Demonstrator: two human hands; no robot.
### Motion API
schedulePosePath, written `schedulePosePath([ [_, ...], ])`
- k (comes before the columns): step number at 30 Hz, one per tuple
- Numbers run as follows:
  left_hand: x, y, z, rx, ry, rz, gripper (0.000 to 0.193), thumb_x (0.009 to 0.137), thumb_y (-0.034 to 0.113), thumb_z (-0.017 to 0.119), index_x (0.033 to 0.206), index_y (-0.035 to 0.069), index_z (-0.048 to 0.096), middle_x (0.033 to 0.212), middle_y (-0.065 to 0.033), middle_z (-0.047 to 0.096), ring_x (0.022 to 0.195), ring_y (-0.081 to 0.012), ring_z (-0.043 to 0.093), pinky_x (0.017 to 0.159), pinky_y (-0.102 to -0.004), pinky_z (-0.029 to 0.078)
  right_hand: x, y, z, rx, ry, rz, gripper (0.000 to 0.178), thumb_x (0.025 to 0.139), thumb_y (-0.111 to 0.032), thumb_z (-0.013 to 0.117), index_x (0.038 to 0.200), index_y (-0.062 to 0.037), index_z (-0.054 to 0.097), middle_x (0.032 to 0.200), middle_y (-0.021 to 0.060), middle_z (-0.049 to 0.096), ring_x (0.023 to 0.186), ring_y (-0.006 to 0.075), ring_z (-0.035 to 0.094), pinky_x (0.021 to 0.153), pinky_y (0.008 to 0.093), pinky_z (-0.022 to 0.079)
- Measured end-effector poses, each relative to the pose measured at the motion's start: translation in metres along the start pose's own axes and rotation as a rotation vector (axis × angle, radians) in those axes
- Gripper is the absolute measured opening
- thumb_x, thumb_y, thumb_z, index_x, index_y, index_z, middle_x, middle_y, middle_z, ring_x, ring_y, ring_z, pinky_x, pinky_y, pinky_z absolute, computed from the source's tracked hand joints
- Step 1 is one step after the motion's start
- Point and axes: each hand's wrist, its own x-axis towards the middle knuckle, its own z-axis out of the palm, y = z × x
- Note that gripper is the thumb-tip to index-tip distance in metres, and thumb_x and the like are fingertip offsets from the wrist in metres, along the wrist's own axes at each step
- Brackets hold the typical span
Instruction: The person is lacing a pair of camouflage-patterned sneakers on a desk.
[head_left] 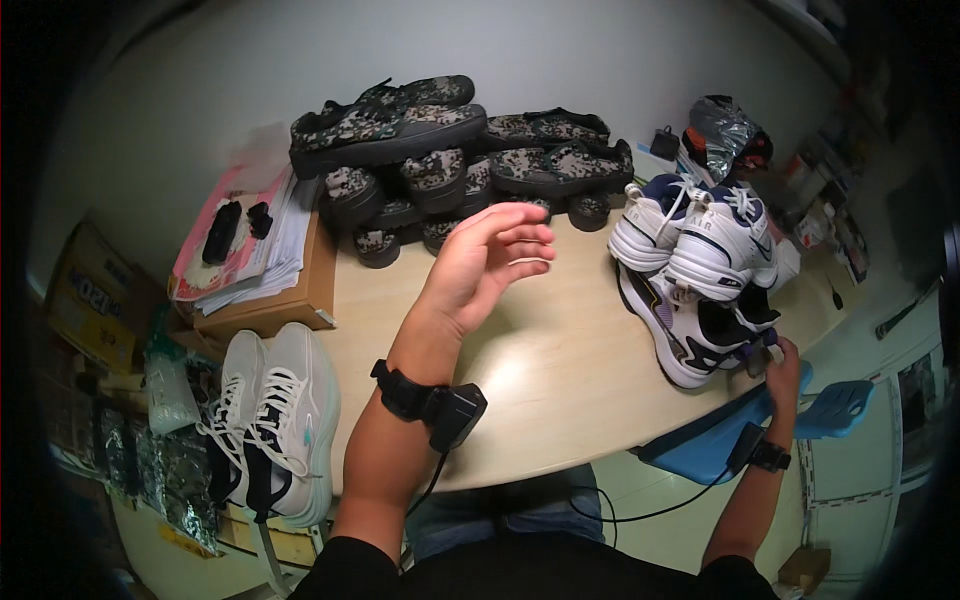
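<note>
My left hand (490,258) is raised over the middle of the table, fingers stretched out and holding nothing. Beyond it, camouflage shoes (395,135) with black soles are piled against the wall. At the right side of the table, my right hand (783,368) has its fingers closed at the heel end of a white-and-black sneaker (668,335); its grip is partly hidden. On top of that lower sneaker rests a pair of white sneakers with navy trim (712,245). Another pair of pale lace-up sneakers (295,410) stands at the table's left edge.
Papers and a pink sheet lie on a cardboard box (318,265) at the left, with a black object (222,232) on top. A silver plastic bag (722,130) sits at the back right. Below the right edge is a blue stool (700,445). A cable runs from each wrist band.
</note>
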Motion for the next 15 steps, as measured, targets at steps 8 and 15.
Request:
schedulePosePath([
  [8, -0.050, 0.030, 0.041, 0.051, -0.617, 0.204, 0.047, 0.082, 0.033, 0.065, 0.105, -0.006, 0.054, 0.096, -0.0214, 0.060, 0.084, -0.0281, 0.061, 0.076, -0.0396, 0.050, 0.013, 0.038, 0.036, 0.035, -0.269, -0.282, 0.045, 0.076, -0.007, 0.061, 0.118, -0.0009, 0.050, 0.112, 0.0168, 0.058, 0.099, 0.0310, 0.056, 0.084, 0.0369, 0.045],
  [15, -0.096, 0.050, 0.070, 0.329, -0.716, 1.065, 0.067, 0.076, 0.028, 0.076, 0.129, 0.013, 0.040, 0.090, -0.0051, 0.048, 0.071, -0.0154, 0.048, 0.057, -0.0286, 0.046, 0.028, 0.042, 0.059, 0.238, -0.215, -0.247, 0.032, 0.077, -0.006, 0.061, 0.107, -0.0002, 0.054, 0.100, 0.0111, 0.061, 0.089, 0.0281, 0.058, 0.077, 0.0357, 0.047],
])
